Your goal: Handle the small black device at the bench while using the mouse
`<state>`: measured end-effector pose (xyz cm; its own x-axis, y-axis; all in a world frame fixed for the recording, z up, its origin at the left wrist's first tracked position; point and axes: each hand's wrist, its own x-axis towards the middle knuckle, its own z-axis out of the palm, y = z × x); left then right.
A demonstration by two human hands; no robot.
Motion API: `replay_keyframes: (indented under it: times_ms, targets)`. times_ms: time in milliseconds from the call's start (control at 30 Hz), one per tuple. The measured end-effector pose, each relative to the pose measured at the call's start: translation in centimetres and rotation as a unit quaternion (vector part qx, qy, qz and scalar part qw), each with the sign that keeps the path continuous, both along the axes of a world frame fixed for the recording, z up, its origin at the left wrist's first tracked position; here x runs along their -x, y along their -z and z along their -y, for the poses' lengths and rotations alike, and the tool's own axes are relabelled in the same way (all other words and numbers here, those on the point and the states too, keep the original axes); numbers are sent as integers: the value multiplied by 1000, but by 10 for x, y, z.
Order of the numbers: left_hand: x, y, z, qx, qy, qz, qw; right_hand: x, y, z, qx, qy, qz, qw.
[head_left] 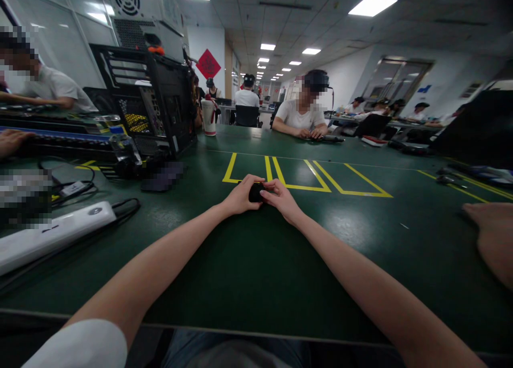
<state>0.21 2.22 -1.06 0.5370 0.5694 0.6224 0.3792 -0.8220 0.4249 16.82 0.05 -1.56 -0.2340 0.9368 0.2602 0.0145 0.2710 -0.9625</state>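
A small black rounded object (pixel 255 192) sits between my two hands, just above or on the green table (pixel 256 261); its kind I cannot make out. My left hand (pixel 240 195) curls round it from the left, thumb below and fingers over the top. From the right, my right hand (pixel 279 197) touches it with thumb and fingertips pinched at its edge. The fingers cover part of it. Just beyond the hands, yellow tape outlines (pixel 296 187) mark the tabletop.
At left stand an open black computer case (pixel 154 101), a clear plastic cup (pixel 122 141) and a white power strip (pixel 60 232) with cables. A white cup (pixel 209 117) stands farther back. Another person's arm (pixel 495 240) rests at right. A person (pixel 302 109) works across the table.
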Motion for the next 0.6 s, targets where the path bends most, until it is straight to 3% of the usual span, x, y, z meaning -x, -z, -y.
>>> replay_keyframes:
  times_ms: [600]
  targets:
    - [0, -1, 1, 17, -5, -2, 1000, -2, -1, 0, 27, -10, 6, 1000]
